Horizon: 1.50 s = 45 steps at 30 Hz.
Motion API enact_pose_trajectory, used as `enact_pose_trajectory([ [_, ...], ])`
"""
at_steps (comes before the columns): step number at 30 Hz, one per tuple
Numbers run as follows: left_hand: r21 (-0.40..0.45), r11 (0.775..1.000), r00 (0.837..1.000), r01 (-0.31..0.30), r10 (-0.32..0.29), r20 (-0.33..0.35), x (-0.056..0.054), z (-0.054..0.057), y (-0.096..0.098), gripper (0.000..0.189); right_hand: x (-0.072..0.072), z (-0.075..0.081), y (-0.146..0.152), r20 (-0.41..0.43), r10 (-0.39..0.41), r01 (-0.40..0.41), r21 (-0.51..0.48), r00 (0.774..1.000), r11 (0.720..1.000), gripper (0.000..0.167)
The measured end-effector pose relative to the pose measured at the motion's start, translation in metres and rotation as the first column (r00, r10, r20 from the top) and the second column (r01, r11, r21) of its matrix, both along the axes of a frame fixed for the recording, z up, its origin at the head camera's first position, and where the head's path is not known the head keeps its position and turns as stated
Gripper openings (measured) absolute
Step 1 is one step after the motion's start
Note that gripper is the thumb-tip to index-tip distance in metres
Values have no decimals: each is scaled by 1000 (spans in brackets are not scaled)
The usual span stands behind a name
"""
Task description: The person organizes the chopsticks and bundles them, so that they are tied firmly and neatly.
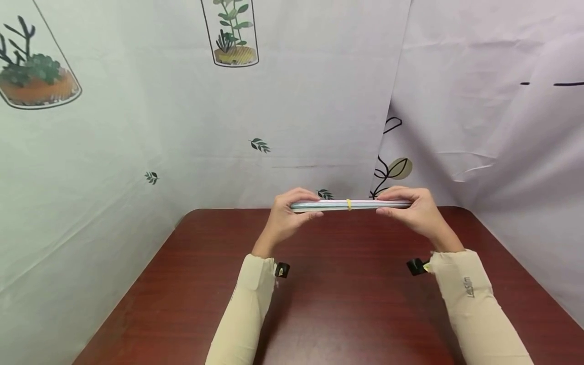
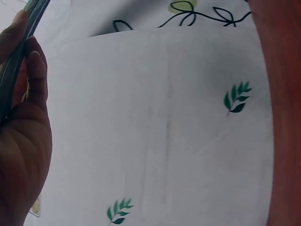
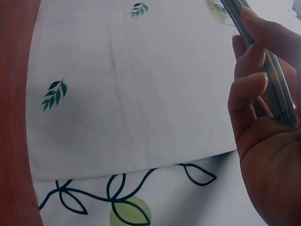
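Both hands hold up a thin, flat bundle (image 1: 330,205) in pale white and green layers, seen edge-on in the head view. Its exact kind cannot be told. A narrow yellow band (image 1: 349,204) crosses it near the middle. The left hand (image 1: 284,215) grips the left end, fingers above and thumb below. At the other end the right hand (image 1: 421,210) grips it in the same way. In the left wrist view the bundle (image 2: 14,70) shows dark at the upper left; in the right wrist view its layered edge (image 3: 277,84) lies between thumb and curled fingers.
A reddish-brown table (image 1: 328,294) lies below the hands. Behind it hangs a white cloth (image 1: 319,111) printed with plants and leaves. Small black wrist devices (image 1: 282,269) stick out from the beige sleeves (image 1: 244,309).
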<state>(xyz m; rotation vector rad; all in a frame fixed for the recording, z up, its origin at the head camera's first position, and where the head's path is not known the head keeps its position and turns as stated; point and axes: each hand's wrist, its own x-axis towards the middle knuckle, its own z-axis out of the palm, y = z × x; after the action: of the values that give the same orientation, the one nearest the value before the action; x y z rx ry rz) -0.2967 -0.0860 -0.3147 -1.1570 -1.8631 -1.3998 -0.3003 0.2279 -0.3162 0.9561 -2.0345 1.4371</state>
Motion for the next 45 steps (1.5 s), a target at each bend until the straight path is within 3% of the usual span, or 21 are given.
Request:
enact_pose_trajectory([
  [5,28,998,994,-63,60,95,-24,-23,0,31,-11,-8,3,19,-10,10,2,1000,1000,26],
  [11,-7,994,964,-110,108,243,-40,-37,-2,30,-16,-13,-2,117,-43,34,83,992,996,23],
  [15,-103,976,945,-193,213,248,-52,-45,-4,31,-18,-15,-5,181,-67,39,149,981,988,23],
  [19,-208,945,921,-252,300,247,-66,-53,-5,32,-30,-23,-5,230,-69,25,188,971,982,22],
  [22,-263,934,907,-242,314,280,-75,-60,-7,33,-41,-31,-6,271,-77,18,217,960,976,22],
  [28,-306,942,903,-137,246,352,-96,-73,-14,36,-79,-62,4,291,-104,36,230,951,973,22],
  [33,-277,949,852,-150,267,451,-108,-79,-13,34,-94,-70,5,290,-165,96,239,943,966,22],
  [36,-289,936,824,-201,321,467,-115,-82,-11,34,-103,-76,2,293,-216,143,252,931,957,21],
  [39,-337,906,794,-255,395,462,-119,-84,-9,32,-111,-82,-1,306,-248,150,309,919,939,19],
  [42,-424,859,756,-289,476,450,-121,-89,-6,30,-117,-87,-2,332,-276,133,393,902,910,16],
  [45,-507,810,733,-294,532,424,-124,-93,-4,28,-122,-91,-2,356,-317,135,452,879,882,15],
])
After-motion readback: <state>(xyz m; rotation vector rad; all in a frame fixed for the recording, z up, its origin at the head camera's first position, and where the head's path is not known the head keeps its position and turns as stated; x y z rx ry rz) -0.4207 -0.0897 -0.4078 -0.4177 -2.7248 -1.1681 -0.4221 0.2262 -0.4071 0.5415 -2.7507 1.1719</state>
